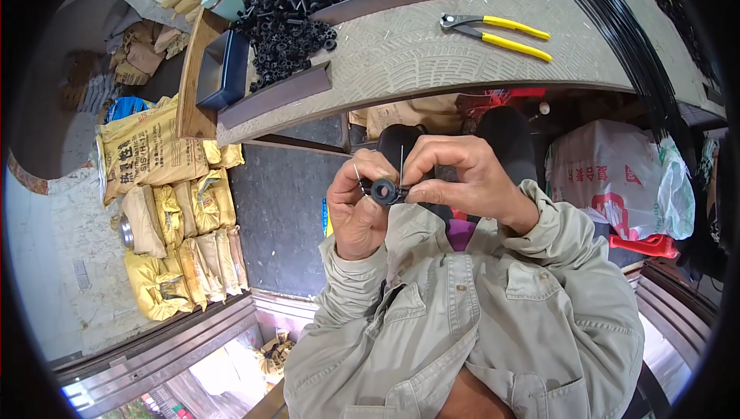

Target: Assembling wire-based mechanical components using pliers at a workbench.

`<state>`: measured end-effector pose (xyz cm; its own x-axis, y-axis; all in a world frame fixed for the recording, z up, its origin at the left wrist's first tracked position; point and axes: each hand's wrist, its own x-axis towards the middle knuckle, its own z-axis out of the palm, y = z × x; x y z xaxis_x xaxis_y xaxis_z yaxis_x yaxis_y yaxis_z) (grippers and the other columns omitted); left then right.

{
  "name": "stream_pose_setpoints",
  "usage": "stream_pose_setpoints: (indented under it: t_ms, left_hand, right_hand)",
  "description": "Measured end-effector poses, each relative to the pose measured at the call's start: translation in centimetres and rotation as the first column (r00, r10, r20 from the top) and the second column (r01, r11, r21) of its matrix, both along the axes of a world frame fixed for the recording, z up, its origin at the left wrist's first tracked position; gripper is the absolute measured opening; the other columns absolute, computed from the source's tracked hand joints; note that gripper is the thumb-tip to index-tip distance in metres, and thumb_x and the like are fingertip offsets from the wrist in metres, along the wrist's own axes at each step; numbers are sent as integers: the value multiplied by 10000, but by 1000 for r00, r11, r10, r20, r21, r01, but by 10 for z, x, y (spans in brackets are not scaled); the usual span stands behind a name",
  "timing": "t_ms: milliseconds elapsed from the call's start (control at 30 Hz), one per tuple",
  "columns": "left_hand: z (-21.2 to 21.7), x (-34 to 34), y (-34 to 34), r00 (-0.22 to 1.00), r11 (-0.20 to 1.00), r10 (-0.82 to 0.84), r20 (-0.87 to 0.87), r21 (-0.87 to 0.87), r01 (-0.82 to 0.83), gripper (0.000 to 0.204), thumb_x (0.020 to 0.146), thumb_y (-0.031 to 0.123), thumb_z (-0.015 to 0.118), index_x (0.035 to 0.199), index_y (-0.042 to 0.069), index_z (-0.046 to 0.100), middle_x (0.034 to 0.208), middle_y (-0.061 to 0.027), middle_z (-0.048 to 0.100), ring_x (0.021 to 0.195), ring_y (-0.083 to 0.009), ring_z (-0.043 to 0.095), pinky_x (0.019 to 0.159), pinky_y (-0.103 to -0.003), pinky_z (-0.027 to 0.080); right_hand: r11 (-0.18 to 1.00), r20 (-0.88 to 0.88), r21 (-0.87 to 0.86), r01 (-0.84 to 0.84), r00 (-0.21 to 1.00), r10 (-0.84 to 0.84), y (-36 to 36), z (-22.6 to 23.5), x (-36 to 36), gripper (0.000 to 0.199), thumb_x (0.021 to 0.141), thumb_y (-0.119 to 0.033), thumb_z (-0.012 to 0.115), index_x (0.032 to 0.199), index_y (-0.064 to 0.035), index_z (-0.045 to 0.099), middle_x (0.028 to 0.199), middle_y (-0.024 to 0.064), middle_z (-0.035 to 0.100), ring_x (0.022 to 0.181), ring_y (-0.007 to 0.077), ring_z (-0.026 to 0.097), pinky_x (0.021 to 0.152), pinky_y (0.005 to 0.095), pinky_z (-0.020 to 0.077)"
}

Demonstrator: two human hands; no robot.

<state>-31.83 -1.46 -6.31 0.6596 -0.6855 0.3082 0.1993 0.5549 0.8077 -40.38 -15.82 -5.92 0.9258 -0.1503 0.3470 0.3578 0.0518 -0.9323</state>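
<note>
In front of my chest, my left hand is closed on a small round black plastic part with a hole in its middle. My right hand pinches the same part from its right side with thumb and forefinger. A thin straight metal wire stands up from between the two hands. Another short thin piece with a dark twisted or beaded look shows at my left fingers; its kind is too small to tell. Both hands are over my lap, below the table's near edge.
End-cutting pliers with yellow handles lie on the grey table. A heap of small black plastic parts sits between flat dark strips at left, beside a blue box. Long black strands hang over the right edge. Yellow sacks stand at left.
</note>
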Motion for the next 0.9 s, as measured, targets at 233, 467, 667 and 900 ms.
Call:
stream_pose_setpoints:
  t_ms: [233, 467, 667, 900]
  left_hand:
    - [-5, -2, 3, 1000, 1000, 6, 11, -11, -6, 283, 765, 224, 680, 886, 14, 534, 789, -47, 464, 730, -143, 439, 664, -258, 357]
    - [-8, 7, 7, 993, 996, -93, 68, 1, 93, 259, 753, 216, 685, 841, 19, 543, 769, -55, 473, 701, -147, 419, 644, -270, 344]
    - [-10, 4, 3, 999, 1000, 18, 43, -13, -17, 280, 763, 221, 688, 862, 11, 532, 796, -61, 483, 710, -148, 431, 685, -269, 357]
    - [-11, -6, -1, 995, 994, 68, 71, 82, -73, 289, 779, 210, 680, 874, 36, 470, 796, -42, 413, 763, -165, 411, 696, -286, 366]
  right_hand:
    - [999, 92, -46, 16, 996, -11, 10, -6, 4, 184, 727, -82, 691, 740, -11, 522, 713, 33, 531, 646, 137, 512, 576, 267, 396]
    - [988, -35, -7, -152, 988, 152, -1, 0, 9, 180, 705, -95, 717, 724, -8, 561, 687, 45, 553, 615, 143, 531, 567, 251, 401]
    - [723, 417, -390, 570, 809, -414, 19, -8, -2, 236, 685, -114, 721, 862, -4, 611, 778, 96, 609, 637, 212, 591, 554, 290, 467]
    - [565, 508, -418, 712, 698, -504, 37, -13, -8, 358, 625, -67, 736, 933, 43, 590, 837, 158, 622, 637, 235, 610, 532, 297, 480]
